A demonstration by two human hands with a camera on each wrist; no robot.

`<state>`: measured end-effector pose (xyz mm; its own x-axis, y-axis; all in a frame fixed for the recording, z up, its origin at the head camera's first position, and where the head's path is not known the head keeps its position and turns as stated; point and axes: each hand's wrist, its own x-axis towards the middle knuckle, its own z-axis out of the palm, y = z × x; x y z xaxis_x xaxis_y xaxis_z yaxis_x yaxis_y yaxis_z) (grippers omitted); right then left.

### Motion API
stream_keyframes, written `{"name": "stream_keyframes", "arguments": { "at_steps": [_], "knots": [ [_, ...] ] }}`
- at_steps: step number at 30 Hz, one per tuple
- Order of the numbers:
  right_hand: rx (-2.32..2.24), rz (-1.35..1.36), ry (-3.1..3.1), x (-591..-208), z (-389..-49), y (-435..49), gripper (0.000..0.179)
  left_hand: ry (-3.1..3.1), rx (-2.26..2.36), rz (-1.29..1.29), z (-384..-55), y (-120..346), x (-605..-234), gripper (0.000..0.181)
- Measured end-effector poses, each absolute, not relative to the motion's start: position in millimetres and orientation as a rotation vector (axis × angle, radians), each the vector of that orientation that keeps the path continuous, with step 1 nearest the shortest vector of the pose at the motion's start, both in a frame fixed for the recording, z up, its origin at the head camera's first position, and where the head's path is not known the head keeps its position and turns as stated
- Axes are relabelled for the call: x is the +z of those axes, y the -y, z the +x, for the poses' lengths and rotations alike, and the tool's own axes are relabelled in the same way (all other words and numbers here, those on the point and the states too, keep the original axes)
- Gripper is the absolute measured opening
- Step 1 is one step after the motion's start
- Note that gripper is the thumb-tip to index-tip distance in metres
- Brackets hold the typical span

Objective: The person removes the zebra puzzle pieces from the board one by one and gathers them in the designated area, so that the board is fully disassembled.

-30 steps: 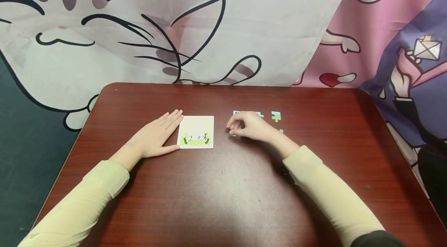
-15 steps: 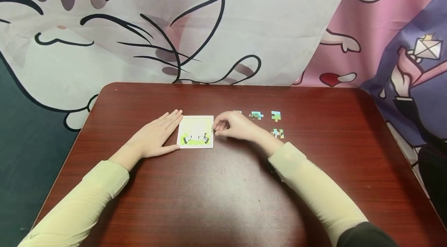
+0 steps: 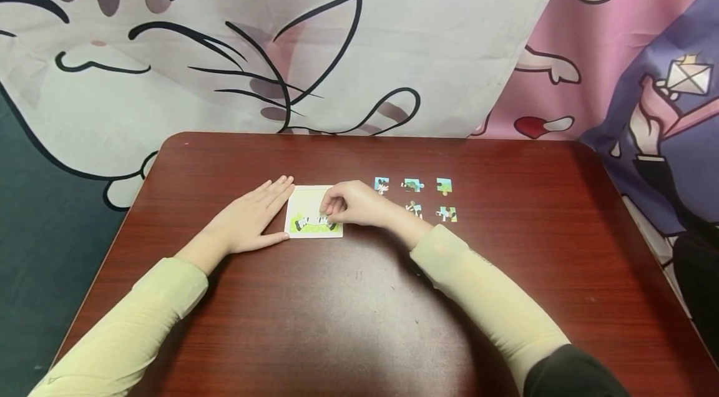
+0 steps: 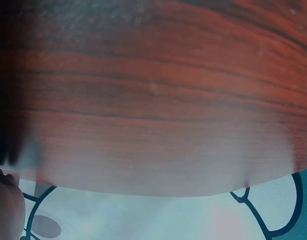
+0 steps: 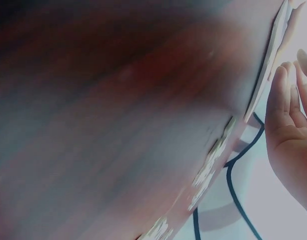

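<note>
A small square puzzle board [image 3: 306, 197] with a white rim lies on the table, a zebra's striped body and green grass printed on it. My left hand [image 3: 249, 216] lies flat along its left side, fingers straight, fingertips and thumb at the rim. Over the board's right half, my right hand [image 3: 359, 202] pinches a puzzle piece between thumb and fingers; the piece is nearly all hidden. In the right wrist view the right hand [image 5: 293, 135] shows at the right edge, beside the board's raised edge [image 5: 267, 60].
Right of the board lie several loose puzzle pieces in two rows, among them a blue one [image 3: 382, 185], a green one [image 3: 444, 186] and a lower one [image 3: 447, 215]. The dark red wooden table [image 3: 359, 309] backs onto a printed cloth [image 3: 449, 29].
My right hand has moved left from the loose pieces to above the board, carrying the puzzle piece and uncovering the others. The left hand has stayed still.
</note>
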<state>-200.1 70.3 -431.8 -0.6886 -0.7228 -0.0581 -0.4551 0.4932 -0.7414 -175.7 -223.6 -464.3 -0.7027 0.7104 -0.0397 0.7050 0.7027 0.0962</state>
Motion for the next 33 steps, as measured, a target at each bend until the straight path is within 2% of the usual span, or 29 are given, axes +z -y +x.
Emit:
{"name": "stream_keyframes", "arguments": {
  "at_steps": [33],
  "knots": [
    [-0.818,-1.095,-2.383,-437,-215,-21,0.02,-2.822,0.108,1.19,-178,225,-468,0.1]
  ]
}}
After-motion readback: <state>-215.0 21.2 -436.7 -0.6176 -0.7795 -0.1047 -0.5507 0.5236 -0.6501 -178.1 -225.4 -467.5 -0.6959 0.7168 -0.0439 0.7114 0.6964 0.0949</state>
